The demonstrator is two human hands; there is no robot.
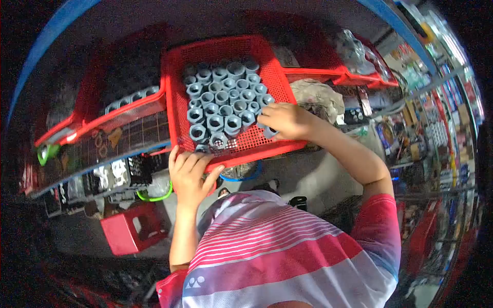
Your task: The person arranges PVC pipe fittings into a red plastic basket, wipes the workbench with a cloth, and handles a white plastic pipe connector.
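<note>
A red mesh basket (262, 151) holds several grey metal pipe fittings (232, 121), most of them upright with their round openings facing up. My left hand (191, 172) lies over the basket's near left corner, its fingers apart on the rim beside a fitting (202, 149). At the basket's right side, my right hand (284, 121) has its fingers bent around a grey fitting (270, 132). Bare mesh floor shows along the near side of the basket.
More red baskets (126, 115) stand to the left, one with fittings. Plastic bags (359, 56) lie in a basket at the right. A red stool (128, 231) is on the floor at lower left. Stocked shelves (441, 133) line the right.
</note>
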